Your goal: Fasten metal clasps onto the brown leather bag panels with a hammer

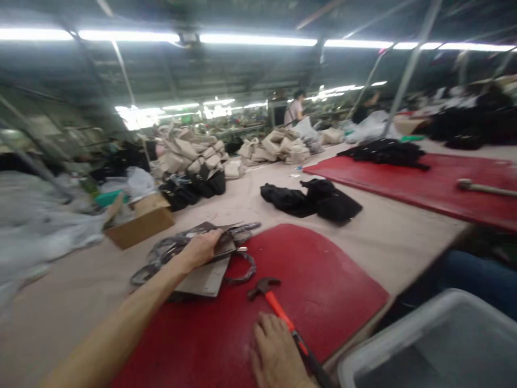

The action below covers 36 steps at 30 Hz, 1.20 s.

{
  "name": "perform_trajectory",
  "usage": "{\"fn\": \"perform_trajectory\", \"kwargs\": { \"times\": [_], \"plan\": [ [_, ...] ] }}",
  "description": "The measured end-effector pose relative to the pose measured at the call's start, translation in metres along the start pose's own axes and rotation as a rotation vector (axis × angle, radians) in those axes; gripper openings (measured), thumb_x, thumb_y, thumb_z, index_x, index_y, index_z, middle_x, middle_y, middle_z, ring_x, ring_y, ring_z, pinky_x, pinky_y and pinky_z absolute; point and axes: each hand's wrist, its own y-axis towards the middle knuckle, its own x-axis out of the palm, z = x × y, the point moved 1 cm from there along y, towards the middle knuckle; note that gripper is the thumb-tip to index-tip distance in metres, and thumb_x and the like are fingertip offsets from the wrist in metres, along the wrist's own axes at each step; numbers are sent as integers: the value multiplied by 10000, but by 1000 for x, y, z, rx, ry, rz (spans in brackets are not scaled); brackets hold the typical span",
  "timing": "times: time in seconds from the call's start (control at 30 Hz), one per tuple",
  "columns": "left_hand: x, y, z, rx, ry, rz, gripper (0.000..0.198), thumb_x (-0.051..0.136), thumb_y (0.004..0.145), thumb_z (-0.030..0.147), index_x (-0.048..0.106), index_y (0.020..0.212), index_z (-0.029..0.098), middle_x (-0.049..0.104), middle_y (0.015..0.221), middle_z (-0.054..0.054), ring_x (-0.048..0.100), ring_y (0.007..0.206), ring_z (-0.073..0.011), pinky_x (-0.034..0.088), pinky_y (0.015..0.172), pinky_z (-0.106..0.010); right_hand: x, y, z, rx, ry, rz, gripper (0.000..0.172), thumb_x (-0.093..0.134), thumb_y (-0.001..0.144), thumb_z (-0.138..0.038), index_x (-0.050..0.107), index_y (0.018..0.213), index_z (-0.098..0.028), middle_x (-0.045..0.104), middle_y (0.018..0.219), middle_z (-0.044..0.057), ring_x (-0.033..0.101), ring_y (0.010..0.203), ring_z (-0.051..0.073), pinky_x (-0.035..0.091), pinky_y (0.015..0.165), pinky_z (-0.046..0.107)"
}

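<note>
On my camera the left hand (204, 248) lies over a pile (208, 277) of straps and flat panels, at the left of the red mat (323, 275); whether it grips, I cannot tell. My right hand (277, 345) rests open, palm down on the mat, just beside the hammer (278, 308). The table (379, 221) below is pale (a little pinkish, I would say). Farther there are beige bags (186, 148), and the wide room has long lamps (258, 40) above. Near right stands a bin (436, 345).
</note>
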Motion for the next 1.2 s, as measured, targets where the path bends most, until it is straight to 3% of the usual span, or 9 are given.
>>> {"fn": "perform_trajectory", "kwargs": {
  "times": [0.13,0.23,0.33,0.4,0.5,0.67,0.9,1.0,1.2],
  "plan": [
    [25,-86,-27,108,173,-196,766,441,688,-86,488,1417,144,472,1498,-162,420,1421,-274,353,1188,-421,1,0,0,-31,8,72,288,580,883,-226,608,1170,-223,596,1295,81,514,1185,289,368,1070,464],
    [53,-126,-31,14,160,-131,820,403,657,-94,429,1459,80,351,1574,-191,289,1490,-301,267,1230,-507,-7,1,4,-69,-25,105,277,566,873,-205,606,1147,-221,616,1248,80,528,1150,283,377,1040,448],
    [54,-140,-33,2,36,-55,727,426,701,-52,504,1408,92,412,1541,-174,362,1457,-276,302,1226,-473,-7,2,4,-93,-45,129,251,559,876,-204,604,1124,-217,621,1213,89,536,1122,283,391,1008,441],
    [40,-133,-35,-18,-67,-17,612,468,738,-3,591,1325,117,525,1456,-146,479,1372,-237,362,1198,-389,-5,3,4,-118,-64,155,250,548,885,-201,595,1131,-209,617,1204,99,538,1113,287,394,997,443],
    [10,-105,-42,-235,-135,74,386,507,856,139,679,1200,157,677,1266,-91,618,1191,-197,442,1109,-294,-2,4,6,-173,-101,194,267,537,891,-207,577,1154,-210,610,1207,104,542,1108,290,401,983,441],
    [-14,-47,-77,-592,-67,185,326,466,912,259,725,1061,129,718,1137,-166,646,1138,-295,473,1026,-388,-4,6,10,-235,-149,262,274,549,871,-229,564,1145,-224,631,1170,87,564,1079,278,410,953,415],
    [1,-4,-129,-919,-67,155,487,603,810,460,718,1045,50,684,1143,-293,655,1096,-406,521,887,-441,-3,12,16,-327,-225,355,290,565,841,-263,568,1128,-220,658,1107,83,598,986,259,416,892,381],
    [11,1,-138,-982,-86,151,533,659,742,520,726,1043,85,696,1135,-270,666,1071,-398,534,844,-422,-3,12,16,-316,-230,344,297,567,834,-262,569,1128,-221,659,1108,82,597,983,259,414,894,382],
    [22,3,-139,-1016,-95,221,422,641,740,378,728,1046,101,719,1020,-262,689,982,-388,538,750,-425,-6,9,8,-266,-208,271,304,549,847,-229,567,1149,-204,641,1149,91,568,1044,268,396,942,393]
  ]
}}
